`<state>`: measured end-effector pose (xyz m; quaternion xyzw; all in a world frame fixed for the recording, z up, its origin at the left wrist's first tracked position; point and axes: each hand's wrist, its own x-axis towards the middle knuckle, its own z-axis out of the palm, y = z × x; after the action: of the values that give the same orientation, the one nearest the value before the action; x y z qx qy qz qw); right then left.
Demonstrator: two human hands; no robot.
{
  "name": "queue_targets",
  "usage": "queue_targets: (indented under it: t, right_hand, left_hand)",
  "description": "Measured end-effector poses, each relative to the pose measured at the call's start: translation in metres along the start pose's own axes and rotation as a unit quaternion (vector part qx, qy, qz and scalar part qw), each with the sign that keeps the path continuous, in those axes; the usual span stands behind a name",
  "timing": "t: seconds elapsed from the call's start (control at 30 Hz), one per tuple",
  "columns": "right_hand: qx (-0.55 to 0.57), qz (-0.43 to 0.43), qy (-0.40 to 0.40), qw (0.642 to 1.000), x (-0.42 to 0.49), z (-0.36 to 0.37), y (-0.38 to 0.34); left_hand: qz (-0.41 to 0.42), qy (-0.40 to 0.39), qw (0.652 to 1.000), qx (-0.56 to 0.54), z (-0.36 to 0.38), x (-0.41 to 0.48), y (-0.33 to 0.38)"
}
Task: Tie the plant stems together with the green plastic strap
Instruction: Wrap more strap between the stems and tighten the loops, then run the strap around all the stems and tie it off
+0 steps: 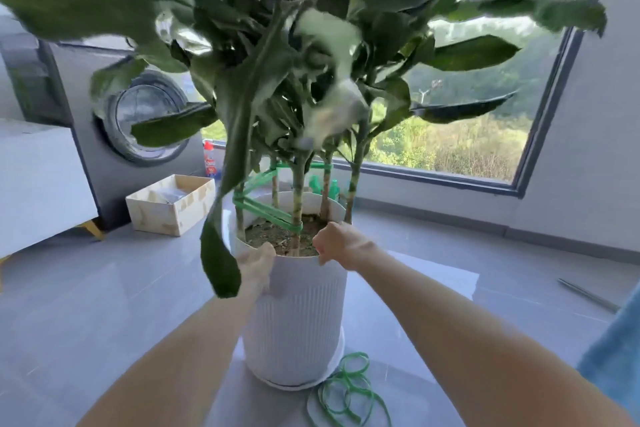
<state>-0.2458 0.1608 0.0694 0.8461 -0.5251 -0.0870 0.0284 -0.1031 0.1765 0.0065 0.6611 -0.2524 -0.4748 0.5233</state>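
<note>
Strap zigzags round stems above soil; spare coil on floor. Left hand grips pot rim, right hand curled there, hold unclear. Likely rotating pot: turn slowly, keep strap taut

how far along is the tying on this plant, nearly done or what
Looks mostly done: the green strap already loops stem to stem around the plant stems above the soil. In hand now is only the white pot: left hand and right hand grip its rim, not the strap. A spare strap coil lies on the floor; whether the ends are knotted isn't visible.
</note>
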Motion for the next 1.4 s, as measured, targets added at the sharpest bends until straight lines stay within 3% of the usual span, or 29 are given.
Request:
queue_targets:
  t: [0.1,0.23,0.43,0.63,0.77,0.93,1.23,1.4]
  right_hand:
    - [0.008,0.017,0.034,0.999,0.009,0.006,-0.017]
    - [0.019,0.022,0.069,0.997,0.018,0.011,-0.034]
    - [0.097,0.035,0.046,0.994,0.016,0.014,-0.023]
    - [0.095,0.068,0.017,0.993,0.001,0.025,0.012]
    - [0.038,0.035,0.029,0.998,0.001,0.024,0.014]
    - [0.05,0.024,0.043,0.998,0.007,0.03,0.015]
    - [0.097,0.028,0.053,0.994,0.016,0.03,0.004]
    - [0.204,0.015,0.106,0.973,0.007,0.042,0.009]
  left_hand:
    - [-0.012,-0.077,0.991,0.109,-0.021,0.024,0.01]
    - [-0.037,-0.128,0.985,0.108,-0.036,0.034,0.021]
    - [-0.02,0.016,0.995,0.095,-0.007,0.072,-0.002]
    - [-0.045,0.065,0.996,0.046,0.017,0.024,-0.012]
    - [-0.004,0.093,0.988,0.125,0.016,0.028,-0.011]
    - [0.039,0.089,0.977,0.188,0.01,0.049,-0.011]
    - [0.02,0.012,0.966,0.257,-0.002,0.056,0.014]
    - [-0.004,-0.015,0.963,0.271,-0.008,0.049,0.021]
